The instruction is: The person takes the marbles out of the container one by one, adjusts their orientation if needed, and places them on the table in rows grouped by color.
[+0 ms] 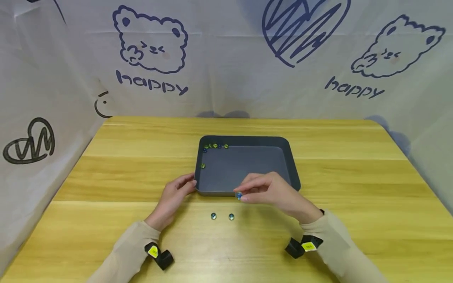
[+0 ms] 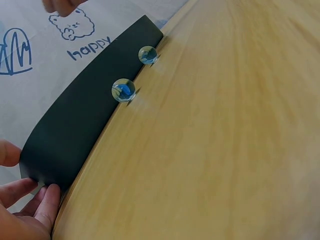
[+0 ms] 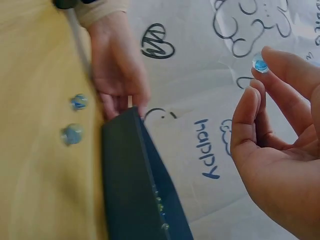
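My right hand (image 1: 270,190) pinches a clear marble with blue inside (image 1: 239,195) at its fingertips, over the front rim of a dark grey tray (image 1: 244,169). This marble (image 3: 260,64) also shows against the wall cloth in the right wrist view. My left hand (image 1: 173,196) holds the tray's near left corner, its fingers (image 2: 47,205) low on the wall. Two more clear marbles with blue inside, one on the left (image 1: 214,216) and one on the right (image 1: 231,217), lie on the table in front of the tray. Several yellow-green and blue marbles (image 1: 215,146) sit along its back left side.
The wood-grain table (image 1: 116,169) extends around the tray on all sides. White cloth (image 1: 226,70) with drawn bears and hearts hangs behind and beside it. Both sleeved wrists carry small black cameras, one left (image 1: 164,259) and one right (image 1: 294,248).
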### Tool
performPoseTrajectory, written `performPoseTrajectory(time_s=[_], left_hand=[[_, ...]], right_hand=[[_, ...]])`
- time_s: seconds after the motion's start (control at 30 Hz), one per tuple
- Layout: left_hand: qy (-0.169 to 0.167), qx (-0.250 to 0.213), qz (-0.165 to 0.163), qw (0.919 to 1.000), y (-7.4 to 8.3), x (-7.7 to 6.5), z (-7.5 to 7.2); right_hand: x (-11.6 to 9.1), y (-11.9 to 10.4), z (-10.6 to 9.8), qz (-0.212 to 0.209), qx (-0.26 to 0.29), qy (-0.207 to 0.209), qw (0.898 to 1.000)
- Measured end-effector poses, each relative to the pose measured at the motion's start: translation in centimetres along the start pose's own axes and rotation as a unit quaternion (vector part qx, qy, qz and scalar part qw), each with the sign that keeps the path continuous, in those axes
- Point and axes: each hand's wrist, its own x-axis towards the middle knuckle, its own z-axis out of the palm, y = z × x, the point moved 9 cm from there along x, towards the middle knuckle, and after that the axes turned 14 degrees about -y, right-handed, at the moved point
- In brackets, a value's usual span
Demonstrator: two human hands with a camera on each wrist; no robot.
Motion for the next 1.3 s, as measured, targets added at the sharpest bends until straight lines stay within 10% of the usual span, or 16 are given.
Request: performPoseTrajectory(time_s=[1.3], left_hand=[[0.001, 0.004, 0.006, 1.0, -0.3, 0.2, 0.0]], right_hand=[[-1.8, 8.4, 0.8, 0.062, -0.116, -0.057, 0.99]])
